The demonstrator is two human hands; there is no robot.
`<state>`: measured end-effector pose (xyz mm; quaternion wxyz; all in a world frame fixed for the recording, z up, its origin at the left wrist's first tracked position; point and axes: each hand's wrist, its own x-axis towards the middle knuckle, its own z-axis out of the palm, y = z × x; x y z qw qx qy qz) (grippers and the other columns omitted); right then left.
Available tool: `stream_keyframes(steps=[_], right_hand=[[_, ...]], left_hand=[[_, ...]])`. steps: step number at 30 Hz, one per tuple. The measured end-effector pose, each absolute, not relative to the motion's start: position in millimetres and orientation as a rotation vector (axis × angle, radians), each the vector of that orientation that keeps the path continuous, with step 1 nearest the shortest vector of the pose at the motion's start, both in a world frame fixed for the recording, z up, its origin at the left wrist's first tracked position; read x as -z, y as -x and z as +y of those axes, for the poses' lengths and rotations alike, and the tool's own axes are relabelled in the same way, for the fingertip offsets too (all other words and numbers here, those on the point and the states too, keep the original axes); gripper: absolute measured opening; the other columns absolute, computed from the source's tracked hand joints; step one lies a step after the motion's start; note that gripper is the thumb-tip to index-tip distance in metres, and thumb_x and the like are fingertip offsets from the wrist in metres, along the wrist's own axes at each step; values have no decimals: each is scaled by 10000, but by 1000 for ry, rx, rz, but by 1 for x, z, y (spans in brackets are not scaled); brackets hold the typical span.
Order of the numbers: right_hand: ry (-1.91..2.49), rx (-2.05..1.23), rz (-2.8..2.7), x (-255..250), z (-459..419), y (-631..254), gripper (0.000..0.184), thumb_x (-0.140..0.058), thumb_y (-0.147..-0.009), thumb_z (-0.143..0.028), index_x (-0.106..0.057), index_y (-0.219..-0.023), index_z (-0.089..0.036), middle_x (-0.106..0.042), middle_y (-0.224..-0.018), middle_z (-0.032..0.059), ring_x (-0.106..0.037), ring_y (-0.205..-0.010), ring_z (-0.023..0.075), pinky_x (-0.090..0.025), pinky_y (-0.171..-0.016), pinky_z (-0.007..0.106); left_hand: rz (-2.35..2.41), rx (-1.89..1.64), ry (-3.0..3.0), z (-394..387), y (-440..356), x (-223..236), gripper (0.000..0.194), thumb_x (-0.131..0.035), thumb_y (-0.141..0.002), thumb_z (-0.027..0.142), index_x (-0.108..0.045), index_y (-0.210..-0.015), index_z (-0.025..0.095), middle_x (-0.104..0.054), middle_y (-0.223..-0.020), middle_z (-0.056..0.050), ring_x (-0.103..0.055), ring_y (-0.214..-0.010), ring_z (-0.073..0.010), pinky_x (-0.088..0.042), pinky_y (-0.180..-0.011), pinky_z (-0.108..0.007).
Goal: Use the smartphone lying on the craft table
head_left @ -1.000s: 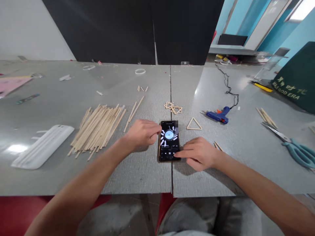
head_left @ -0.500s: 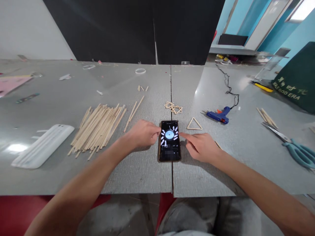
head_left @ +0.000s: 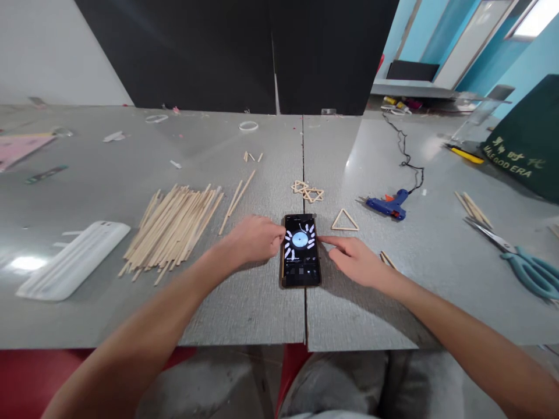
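Observation:
A dark smartphone [head_left: 300, 273] with a lit screen lies flat on the table, showing a round pale-blue disc ringed by white shapes. My left hand [head_left: 255, 238] is closed, its curled fingertips at the phone's left edge. On the other side my right hand [head_left: 356, 259] points with its index finger stretched to the phone's right edge; its other fingers are bent and hold nothing visible. Beyond the right hand lies a triangle of sticks [head_left: 345, 228]. Two small joined star shapes of sticks [head_left: 313, 195] lie behind the phone. Short sticks [head_left: 388, 260] show beside my right wrist.
A pile of wooden sticks [head_left: 174, 230] and a white plastic packet [head_left: 74, 262] lie left. To the right are a blue glue gun [head_left: 388, 205], teal-handled scissors [head_left: 530, 270], a yellow cutter [head_left: 465, 153] and a green bag [head_left: 528, 139]. Black panels [head_left: 209, 52] stand behind.
My right hand has shifted slightly left and down, uncovering more of the short sticks by its wrist. The left hand stays at the phone's edge. Controls at the screen's bottom look clearer.

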<state>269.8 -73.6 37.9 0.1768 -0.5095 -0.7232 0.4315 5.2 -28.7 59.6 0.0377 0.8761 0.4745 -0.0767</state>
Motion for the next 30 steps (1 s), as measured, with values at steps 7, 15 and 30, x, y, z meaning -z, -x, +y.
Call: stream_keyframes(steps=[7, 15, 30], right_hand=[[1449, -1707, -1683, -41, -67, -264, 816, -498, -866, -219, -397, -1675, -188, -489, -587, -72, -404, -509, 128, -313, -505, 236], [1478, -1797, -1623, -47, -63, -266, 922, -522, -795, -227, -350, -1697, -147, -436, -573, -89, -337, -483, 104, -272, -501, 247], [1373, -1845, -1595, -39, -62, -269, 944, -554, -775, -212, -356, -1697, -166, -442, -588, -82, -306, -504, 113, -231, -501, 259]], left_hand=[[1623, 264, -2577, -28, -8, -59, 360, -429, -949, 189, -785, -914, 222, -790, -903, -96, -687, -782, -263, -313, -644, -356], [1649, 190, -2489, -27, -11, -55, 374, -407, -965, 211, -769, -874, 214, -795, -911, -98, -688, -775, -254, -325, -641, -349], [1652, 151, -2456, -25, -8, -53, 349, -415, -931, 209, -743, -813, 225, -770, -852, -87, -644, -728, -238, -307, -636, -348]])
